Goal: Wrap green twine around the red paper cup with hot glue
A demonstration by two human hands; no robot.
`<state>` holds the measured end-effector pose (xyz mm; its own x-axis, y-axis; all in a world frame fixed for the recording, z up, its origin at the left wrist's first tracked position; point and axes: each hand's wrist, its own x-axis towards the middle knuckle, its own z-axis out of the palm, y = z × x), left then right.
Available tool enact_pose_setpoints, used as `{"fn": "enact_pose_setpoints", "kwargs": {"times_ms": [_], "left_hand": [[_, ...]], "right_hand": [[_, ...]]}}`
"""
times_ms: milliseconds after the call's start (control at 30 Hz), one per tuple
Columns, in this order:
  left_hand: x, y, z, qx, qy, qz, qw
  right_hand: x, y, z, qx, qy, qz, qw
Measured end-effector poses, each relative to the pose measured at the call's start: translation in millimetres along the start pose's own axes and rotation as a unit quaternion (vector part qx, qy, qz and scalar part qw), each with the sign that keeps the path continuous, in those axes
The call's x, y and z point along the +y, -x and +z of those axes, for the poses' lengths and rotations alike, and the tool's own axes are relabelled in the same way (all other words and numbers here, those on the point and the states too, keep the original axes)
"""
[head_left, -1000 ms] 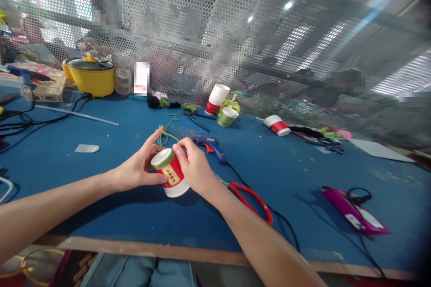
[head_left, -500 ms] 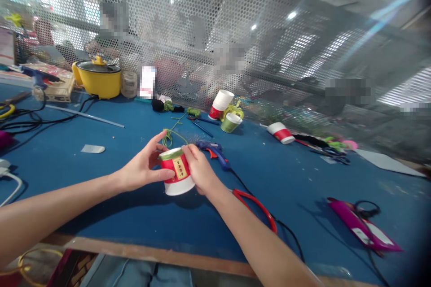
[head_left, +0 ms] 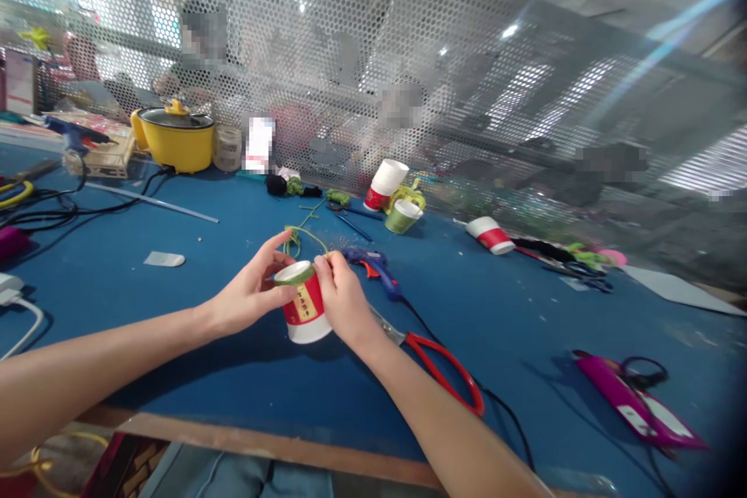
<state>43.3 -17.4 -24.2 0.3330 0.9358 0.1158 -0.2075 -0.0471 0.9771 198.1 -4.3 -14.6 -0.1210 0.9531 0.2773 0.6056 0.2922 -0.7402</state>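
Note:
A red and white paper cup [head_left: 308, 329] is held tilted above the blue table, its narrower end up, with green yarn wound around that end. My left hand [head_left: 248, 285] is closed on the cup's left side, thumb across the front near the yellow label. At the cup's right, my right hand [head_left: 345, 302] pinches the loose strand of green yarn [head_left: 312, 234] between thumb and fingers, beside the wound band. From there the strand runs back to a small tangle on the table. Some of the right hand's fingers are hidden.
Behind the right hand lies a blue glue gun [head_left: 378, 271]; red-handled scissors [head_left: 447, 373] rest under the right forearm. Stacked cups [head_left: 385, 180], a green-wrapped cup [head_left: 402, 218] and a tipped cup [head_left: 491, 235] are farther back. A yellow pot [head_left: 178, 144] stands at left.
The cup has turned slightly, its label shifting left. My right fingers have moved up to the yarn strand at the cup's upper edge. The left hand keeps its hold.

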Motion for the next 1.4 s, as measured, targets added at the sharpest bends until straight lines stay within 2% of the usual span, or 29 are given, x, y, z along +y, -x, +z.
{"fn": "enact_pose_setpoints", "kwargs": {"times_ms": [400,533,700,933,1233,1400], "left_hand": [[0,1,0.4,0.003,0.017,-0.004,1.000],[3,-1,-3.7,-0.014,-0.010,-0.012,1.000],[7,-4,-4.9,-0.039,-0.089,-0.024,0.995],[11,-6,-4.2,-0.033,-0.137,-0.029,0.990],[16,-11,-2.8,-0.042,-0.164,-0.040,0.985],[10,-11,-4.0,-0.066,-0.158,-0.021,0.985]], "right_hand": [[1,1,1,0.017,0.008,-0.020,1.000],[1,3,1,0.033,0.052,-0.051,0.997],[-3,6,0,0.068,0.178,-0.118,0.975],[-5,11,2,0.055,0.294,-0.196,0.934],[-6,11,2,0.032,0.272,-0.194,0.942],[-10,4,-10,0.008,0.135,-0.178,0.975]]}}
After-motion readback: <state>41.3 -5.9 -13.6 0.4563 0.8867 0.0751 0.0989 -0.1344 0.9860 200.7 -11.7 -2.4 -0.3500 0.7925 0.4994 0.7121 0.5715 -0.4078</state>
